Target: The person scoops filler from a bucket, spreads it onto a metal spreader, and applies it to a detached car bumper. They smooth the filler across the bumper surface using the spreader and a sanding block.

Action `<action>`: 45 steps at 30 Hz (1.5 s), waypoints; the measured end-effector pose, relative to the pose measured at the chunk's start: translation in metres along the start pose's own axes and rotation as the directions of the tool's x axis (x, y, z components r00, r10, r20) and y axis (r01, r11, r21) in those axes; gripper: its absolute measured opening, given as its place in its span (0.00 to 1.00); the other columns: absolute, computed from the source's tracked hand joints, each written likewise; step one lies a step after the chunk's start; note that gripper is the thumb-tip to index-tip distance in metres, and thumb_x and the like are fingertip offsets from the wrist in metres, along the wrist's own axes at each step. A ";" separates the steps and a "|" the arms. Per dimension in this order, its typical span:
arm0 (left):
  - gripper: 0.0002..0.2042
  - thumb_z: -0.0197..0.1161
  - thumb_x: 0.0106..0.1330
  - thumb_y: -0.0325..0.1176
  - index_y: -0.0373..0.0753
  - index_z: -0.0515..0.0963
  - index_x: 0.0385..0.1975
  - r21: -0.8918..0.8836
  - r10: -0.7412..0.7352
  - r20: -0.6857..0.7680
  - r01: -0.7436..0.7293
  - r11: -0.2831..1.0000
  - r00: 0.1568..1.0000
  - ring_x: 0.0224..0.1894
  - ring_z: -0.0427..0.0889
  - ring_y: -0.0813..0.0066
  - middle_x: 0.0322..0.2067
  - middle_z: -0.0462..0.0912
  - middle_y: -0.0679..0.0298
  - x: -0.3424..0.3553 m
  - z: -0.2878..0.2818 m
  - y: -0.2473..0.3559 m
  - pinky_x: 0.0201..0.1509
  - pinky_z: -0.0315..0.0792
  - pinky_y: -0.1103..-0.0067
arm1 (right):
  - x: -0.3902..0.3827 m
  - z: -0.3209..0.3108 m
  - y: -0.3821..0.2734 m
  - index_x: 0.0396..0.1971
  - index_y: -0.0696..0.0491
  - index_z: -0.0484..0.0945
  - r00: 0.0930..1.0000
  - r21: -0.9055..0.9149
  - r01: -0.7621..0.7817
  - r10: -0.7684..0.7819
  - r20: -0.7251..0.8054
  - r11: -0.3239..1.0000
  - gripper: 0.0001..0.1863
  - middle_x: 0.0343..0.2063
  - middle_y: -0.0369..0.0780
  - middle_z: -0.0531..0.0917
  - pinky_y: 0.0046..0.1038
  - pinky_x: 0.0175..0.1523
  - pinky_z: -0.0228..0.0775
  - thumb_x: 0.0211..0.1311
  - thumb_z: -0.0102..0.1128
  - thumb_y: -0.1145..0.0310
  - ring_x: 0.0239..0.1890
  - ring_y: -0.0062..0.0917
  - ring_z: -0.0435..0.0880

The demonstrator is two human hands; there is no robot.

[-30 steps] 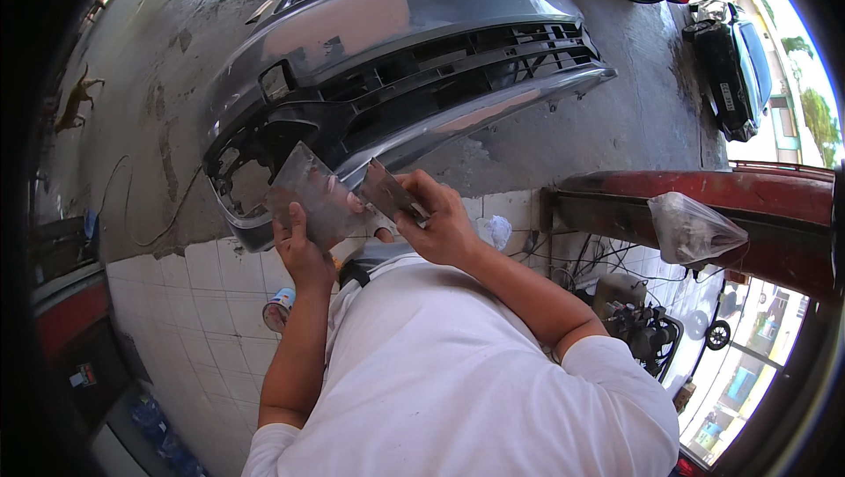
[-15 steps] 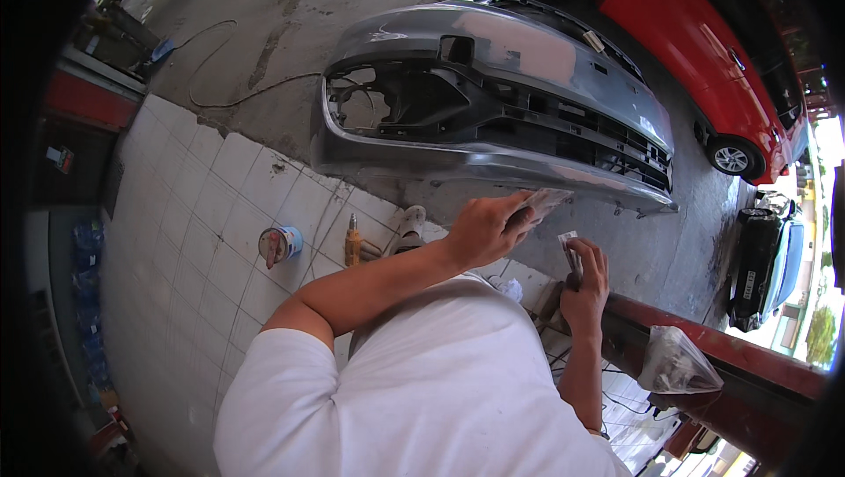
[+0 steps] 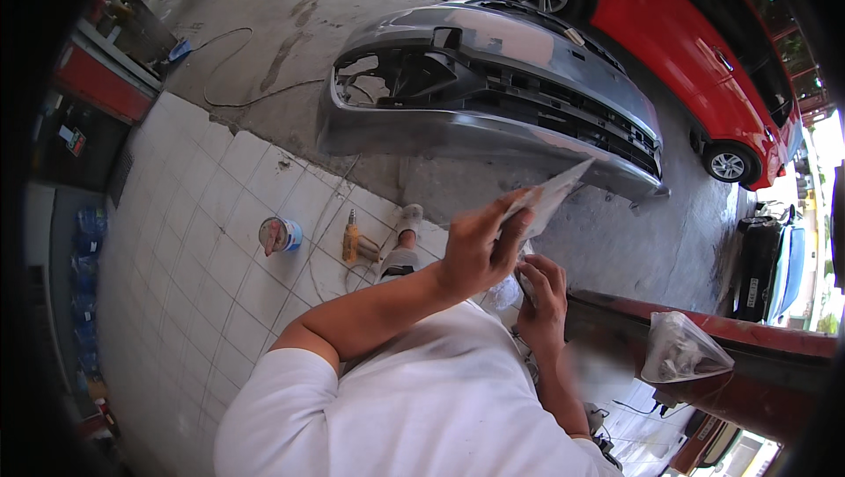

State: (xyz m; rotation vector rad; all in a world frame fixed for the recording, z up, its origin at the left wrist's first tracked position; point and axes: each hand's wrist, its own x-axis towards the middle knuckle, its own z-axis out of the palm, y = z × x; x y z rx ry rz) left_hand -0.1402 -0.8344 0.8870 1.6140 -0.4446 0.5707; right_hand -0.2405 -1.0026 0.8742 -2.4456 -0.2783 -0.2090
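Observation:
My left hand is closed on a thin, flat, pale plate with greyish smears, tilted up in front of my chest. Just below and to the right, my right hand has its fingers bent around a small flat scraper, mostly hidden behind the fingers now. Beyond both hands rests a grey car bumper with sanded, pinkish-beige patches on its surface. Neither hand touches the bumper.
On the white tiles stand a can with a reddish-smeared top and a yellow power tool. A red car is behind the bumper. At right, a plastic bag sits by a red beam. A hose crosses the floor.
My left hand has tilted the plate up so more of its face shows. The right hand has moved left and down, close to the left, and its scraper is now mostly hidden.

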 end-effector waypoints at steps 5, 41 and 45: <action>0.10 0.60 0.80 0.37 0.36 0.80 0.48 -0.442 -0.650 0.069 0.608 0.660 0.756 0.37 0.76 0.85 0.35 0.83 0.70 -0.033 -0.016 0.008 0.45 0.72 0.80 | -0.006 0.014 -0.013 0.64 0.48 0.61 0.918 0.271 0.336 -0.249 -0.308 0.902 0.36 0.61 0.57 0.69 0.46 0.63 0.76 0.58 0.55 0.92 0.62 0.50 0.76; 0.13 0.72 0.71 0.33 0.40 0.84 0.53 -0.833 -0.838 0.173 0.531 0.156 0.517 0.57 0.78 0.76 0.50 0.86 0.68 -0.076 -0.299 -0.084 0.64 0.70 0.70 | 0.159 0.275 -0.136 0.55 0.61 0.78 0.628 0.742 -0.650 0.432 0.647 -0.166 0.16 0.48 0.47 0.86 0.38 0.51 0.83 0.77 0.56 0.66 0.48 0.34 0.87; 0.22 0.67 0.74 0.38 0.43 0.76 0.65 -0.866 -0.827 0.169 0.482 0.135 0.535 0.65 0.76 0.70 0.62 0.79 0.65 -0.052 -0.333 -0.105 0.71 0.67 0.65 | 0.198 0.297 -0.183 0.58 0.58 0.76 0.611 0.732 -0.648 0.431 0.664 -0.208 0.16 0.44 0.44 0.88 0.31 0.53 0.81 0.74 0.62 0.72 0.45 0.26 0.88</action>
